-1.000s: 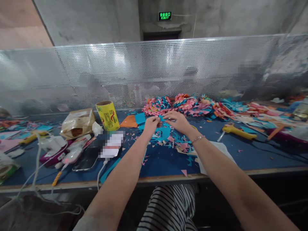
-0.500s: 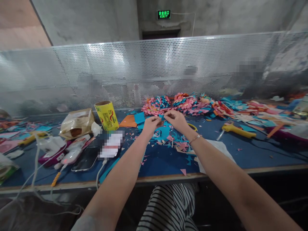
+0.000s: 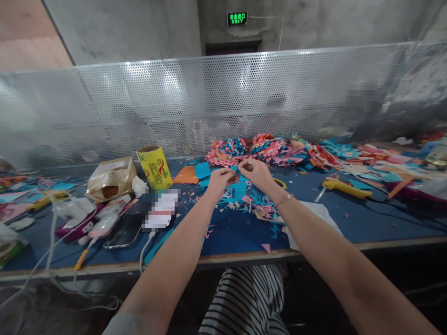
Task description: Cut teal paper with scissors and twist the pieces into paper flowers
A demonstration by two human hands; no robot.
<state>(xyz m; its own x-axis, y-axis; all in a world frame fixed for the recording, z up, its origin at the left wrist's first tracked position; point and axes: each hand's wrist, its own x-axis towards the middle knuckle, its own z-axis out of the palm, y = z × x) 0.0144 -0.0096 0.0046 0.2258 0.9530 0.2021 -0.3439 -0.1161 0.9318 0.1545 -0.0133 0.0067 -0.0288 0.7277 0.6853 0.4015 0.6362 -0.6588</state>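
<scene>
Over the middle of the table, my left hand [image 3: 222, 180] and my right hand [image 3: 257, 174] meet fingertip to fingertip, both pinched. Between them is a small piece of blue paper [image 3: 236, 169], mostly covered by the fingers. Below the hands lie a larger blue paper piece [image 3: 239, 190] and a litter of pink and blue paper scraps [image 3: 264, 210]. Just beyond my fingers sits a heap of pink, blue and orange cut-paper flowers [image 3: 226, 152]. Part of a yellow ring-shaped handle [image 3: 280, 183] shows beside my right wrist.
A yellow glue gun [image 3: 347, 190] lies to the right. Leftward are a yellow cardboard roll [image 3: 155, 168], a brown paper bag [image 3: 111, 179], phones [image 3: 125, 230] and white cables [image 3: 52, 232]. A perforated metal screen [image 3: 230, 93] runs along the back. Orange paper [image 3: 186, 175] lies near the roll.
Both hands stay in nearly the same place with fingertips together. The right fingers have shifted only slightly, and the view has tilted a little. Nothing on the table has visibly moved.
</scene>
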